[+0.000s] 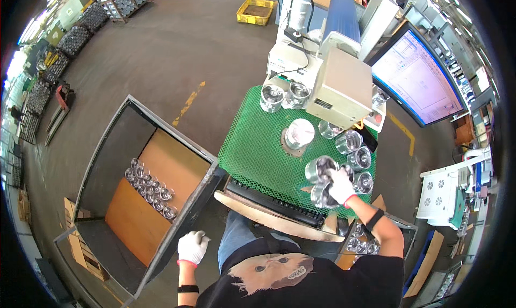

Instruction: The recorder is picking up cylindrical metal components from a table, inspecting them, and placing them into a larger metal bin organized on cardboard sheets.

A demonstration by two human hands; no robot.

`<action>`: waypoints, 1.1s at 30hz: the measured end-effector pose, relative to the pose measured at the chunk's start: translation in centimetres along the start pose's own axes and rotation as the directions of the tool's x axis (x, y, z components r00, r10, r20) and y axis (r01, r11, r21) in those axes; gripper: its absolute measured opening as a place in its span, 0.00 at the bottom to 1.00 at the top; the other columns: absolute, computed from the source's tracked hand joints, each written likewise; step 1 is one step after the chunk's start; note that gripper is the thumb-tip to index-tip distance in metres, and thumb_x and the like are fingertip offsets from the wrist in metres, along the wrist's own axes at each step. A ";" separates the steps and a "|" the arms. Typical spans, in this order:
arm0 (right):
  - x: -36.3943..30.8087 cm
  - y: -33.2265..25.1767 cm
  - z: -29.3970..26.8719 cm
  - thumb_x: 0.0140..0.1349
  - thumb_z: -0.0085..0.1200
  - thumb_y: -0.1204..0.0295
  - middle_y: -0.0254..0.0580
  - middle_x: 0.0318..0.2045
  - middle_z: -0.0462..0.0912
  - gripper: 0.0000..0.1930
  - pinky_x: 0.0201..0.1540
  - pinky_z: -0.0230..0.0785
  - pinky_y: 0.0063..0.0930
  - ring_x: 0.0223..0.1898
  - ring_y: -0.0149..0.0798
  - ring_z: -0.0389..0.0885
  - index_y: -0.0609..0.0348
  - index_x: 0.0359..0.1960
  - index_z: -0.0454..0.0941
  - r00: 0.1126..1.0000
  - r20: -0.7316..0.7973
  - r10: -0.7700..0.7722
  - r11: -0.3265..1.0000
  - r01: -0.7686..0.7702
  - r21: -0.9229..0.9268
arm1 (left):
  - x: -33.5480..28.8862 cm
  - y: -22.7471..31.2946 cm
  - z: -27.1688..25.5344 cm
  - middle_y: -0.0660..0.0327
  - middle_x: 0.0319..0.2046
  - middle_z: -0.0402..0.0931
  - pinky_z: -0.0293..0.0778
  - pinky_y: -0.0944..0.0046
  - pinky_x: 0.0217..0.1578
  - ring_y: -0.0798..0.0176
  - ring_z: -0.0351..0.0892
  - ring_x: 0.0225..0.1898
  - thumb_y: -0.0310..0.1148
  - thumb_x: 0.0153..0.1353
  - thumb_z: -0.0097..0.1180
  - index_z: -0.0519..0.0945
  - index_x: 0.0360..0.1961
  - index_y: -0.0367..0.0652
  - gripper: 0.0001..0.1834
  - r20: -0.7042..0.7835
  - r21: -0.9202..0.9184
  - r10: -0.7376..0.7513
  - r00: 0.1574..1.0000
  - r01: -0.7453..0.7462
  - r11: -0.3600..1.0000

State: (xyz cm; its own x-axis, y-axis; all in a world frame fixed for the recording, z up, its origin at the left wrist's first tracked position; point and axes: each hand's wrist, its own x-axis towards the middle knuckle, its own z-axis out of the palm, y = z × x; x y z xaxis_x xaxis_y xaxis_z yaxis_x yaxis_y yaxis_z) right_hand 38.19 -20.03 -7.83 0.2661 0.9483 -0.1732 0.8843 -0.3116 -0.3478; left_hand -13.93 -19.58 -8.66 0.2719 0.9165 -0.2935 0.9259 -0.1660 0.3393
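Note:
My right hand (342, 186), in a white glove with a red cuff, reaches over the green mesh mat (252, 141). Its fingers are closed on the rim of a shiny metal cup-shaped part (318, 170), which looks like a piston and tilts toward me. Another such part (321, 195) lies against that hand, and several more stand along the mat's right side. In the middle, one part (299, 133) sits on a small round base under the marking machine's head (344, 88). My left hand (192, 247), also gloved, hangs beside the bin with fingers curled and nothing visible in them.
A large grey bin (201, 184) at left holds rows of metal parts on brown board. A black keyboard (274, 203) lies along the mat's near edge, with a mouse (342, 227) beside it. The monitor (419, 74) stands at right. Behind my right arm is another crate of parts (363, 246).

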 end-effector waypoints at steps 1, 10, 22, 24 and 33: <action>1.3 0.0 0.1 0.46 0.49 0.80 0.64 0.41 0.72 0.23 0.49 0.67 0.51 0.45 0.65 0.73 0.48 0.47 0.78 0.999 -0.023 0.030 0.999 -0.030 -0.019 | -0.6 -1.5 0.0 0.54 0.31 0.82 0.77 0.52 0.38 0.49 0.82 0.35 0.43 0.55 0.58 0.85 0.34 0.47 0.13 -0.001 0.003 -0.050 0.999 0.050 0.999; 1.4 -0.7 0.8 0.50 0.50 0.78 0.60 0.40 0.75 0.24 0.52 0.68 0.49 0.48 0.61 0.74 0.47 0.52 0.76 0.936 -0.188 0.297 0.941 -0.320 -0.108 | 5.0 -7.8 -4.2 0.53 0.31 0.82 0.77 0.52 0.39 0.47 0.82 0.34 0.43 0.56 0.58 0.85 0.34 0.46 0.13 0.112 0.041 -0.051 0.992 0.046 0.998; -1.7 -4.0 7.7 0.50 0.60 0.63 0.50 0.32 0.81 0.16 0.38 0.70 0.47 0.34 0.53 0.80 0.60 0.37 0.78 0.855 -0.413 0.314 0.839 -0.453 -0.301 | 20.3 4.6 -9.1 0.53 0.40 0.81 0.75 0.57 0.47 0.48 0.80 0.43 0.40 0.60 0.54 0.82 0.43 0.45 0.14 0.146 -0.378 0.454 0.879 -0.375 0.847; -2.2 -4.8 7.7 0.49 0.61 0.65 0.51 0.32 0.80 0.15 0.39 0.71 0.48 0.37 0.54 0.79 0.60 0.35 0.78 0.847 -0.342 0.406 0.852 -0.487 -0.193 | 20.3 6.0 -9.0 0.54 0.43 0.80 0.75 0.57 0.48 0.50 0.80 0.47 0.40 0.63 0.52 0.81 0.46 0.43 0.16 0.261 -0.454 0.456 0.851 -0.309 0.836; 0.0 -19.7 -3.5 0.59 0.58 0.73 0.40 0.41 0.83 0.18 0.42 0.75 0.24 0.37 0.29 0.82 0.71 0.49 0.77 0.950 0.300 0.091 0.042 -0.304 0.952 | 21.0 12.6 -4.4 0.54 0.57 0.73 0.67 0.56 0.60 0.58 0.73 0.57 0.48 0.70 0.46 0.68 0.62 0.38 0.28 0.663 -0.721 0.428 0.614 0.678 0.143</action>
State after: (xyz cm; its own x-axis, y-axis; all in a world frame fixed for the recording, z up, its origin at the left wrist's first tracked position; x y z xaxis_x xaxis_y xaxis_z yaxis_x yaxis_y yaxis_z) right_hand 22.10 -13.71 2.22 0.2179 0.8543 -0.4720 -0.4092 -0.3591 -0.8388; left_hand 2.27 -0.79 -6.62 0.7368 0.2508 -0.6278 0.1275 0.8605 0.4933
